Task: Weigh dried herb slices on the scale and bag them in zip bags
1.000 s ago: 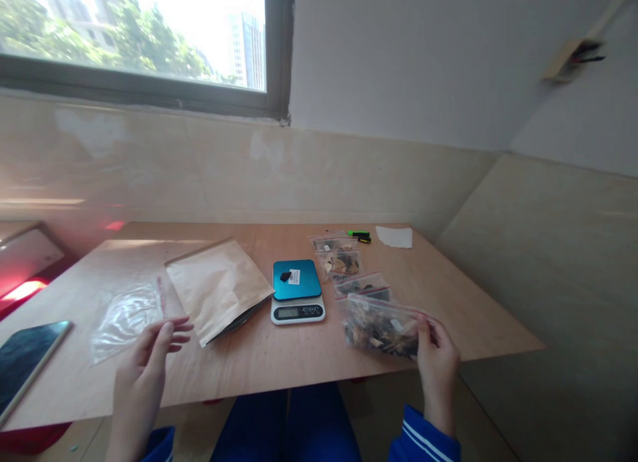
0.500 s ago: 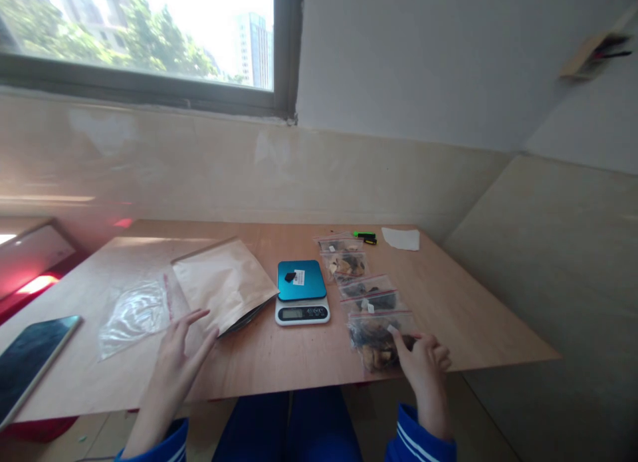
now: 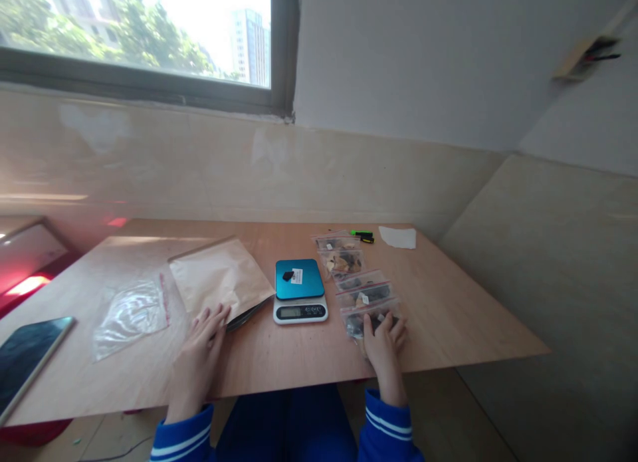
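My left hand (image 3: 199,349) lies with its fingers stretched over the near edge of a kraft paper bag (image 3: 219,272), whose dark mouth faces me. My right hand (image 3: 383,342) is on the nearest clear zip bag (image 3: 355,324), fingers spread over its dark contents and partly hiding it. Behind that one, more zip bags with dark and tan dried pieces overlap in a column, among them a dark-filled bag (image 3: 373,292) and a tan-filled bag (image 3: 343,261). Between the hands stands a kitchen scale (image 3: 302,311) with a blue plate; a small dark piece (image 3: 288,276) sits on it beside a white label.
An unfilled clear plastic bag (image 3: 132,316) lies at the left, and a phone (image 3: 32,362) near the left edge. Green and black pens (image 3: 363,236) and a white paper (image 3: 397,237) are at the back right of the wooden table (image 3: 458,316). A wall rises behind.
My right hand has moved left and away from me, settling over the nearest zip bag. My left hand has come right and down onto the paper bag's near edge. The view has shifted slightly.
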`<state>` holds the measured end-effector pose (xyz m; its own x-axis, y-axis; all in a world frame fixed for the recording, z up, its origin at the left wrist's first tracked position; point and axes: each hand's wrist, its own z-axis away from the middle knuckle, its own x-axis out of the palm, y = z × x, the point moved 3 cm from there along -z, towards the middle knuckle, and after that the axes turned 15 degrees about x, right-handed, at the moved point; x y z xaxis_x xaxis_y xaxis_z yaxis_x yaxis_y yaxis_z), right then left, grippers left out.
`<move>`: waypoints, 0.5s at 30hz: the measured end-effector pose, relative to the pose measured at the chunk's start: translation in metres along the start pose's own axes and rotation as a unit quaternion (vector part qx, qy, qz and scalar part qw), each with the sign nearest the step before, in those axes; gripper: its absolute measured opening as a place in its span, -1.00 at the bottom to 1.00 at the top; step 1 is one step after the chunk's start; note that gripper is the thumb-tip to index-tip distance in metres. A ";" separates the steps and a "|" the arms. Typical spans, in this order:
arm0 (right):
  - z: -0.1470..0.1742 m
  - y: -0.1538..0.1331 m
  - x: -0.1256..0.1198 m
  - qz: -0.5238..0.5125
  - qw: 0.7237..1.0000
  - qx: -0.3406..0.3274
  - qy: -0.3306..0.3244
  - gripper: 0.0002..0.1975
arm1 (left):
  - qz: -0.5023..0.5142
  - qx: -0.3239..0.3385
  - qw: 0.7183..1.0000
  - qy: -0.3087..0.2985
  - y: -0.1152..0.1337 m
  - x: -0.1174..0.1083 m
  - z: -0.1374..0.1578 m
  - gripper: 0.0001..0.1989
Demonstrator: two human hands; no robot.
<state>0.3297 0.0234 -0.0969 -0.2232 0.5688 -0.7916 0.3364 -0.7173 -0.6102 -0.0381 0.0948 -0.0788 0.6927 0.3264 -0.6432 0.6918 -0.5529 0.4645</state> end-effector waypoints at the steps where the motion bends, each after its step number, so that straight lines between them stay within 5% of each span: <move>1: 0.001 -0.003 0.002 -0.015 1.000 -0.008 0.013 -0.17 | -0.009 -0.011 1.000 0.006 0.001 -0.004 0.001 -0.66; 7: 0.007 -0.018 -0.008 -0.046 0.998 -0.001 0.035 -0.22 | -0.107 -0.008 0.990 0.096 0.021 -0.043 -0.003 -0.70; 10: 0.030 -0.050 -0.037 -0.150 0.983 -0.109 0.019 -0.27 | -0.117 0.025 0.983 0.142 0.044 -0.063 -0.009 -0.72; 12: 0.060 -0.080 -0.057 -0.235 0.939 -0.227 -0.109 -0.50 | -0.117 0.030 0.979 0.163 0.062 -0.074 -0.012 -0.75; 15: 0.123 -0.118 -0.077 -0.243 0.833 -0.361 -0.341 -0.69 | -0.107 0.025 0.980 0.168 0.084 -0.084 -0.014 -0.75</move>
<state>0.1950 0.0152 0.0327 -0.8789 0.1852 -0.4396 0.4619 0.1003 -0.8812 -0.0352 0.0320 0.0229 0.5666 0.6682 -0.4821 0.8236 -0.4779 0.3054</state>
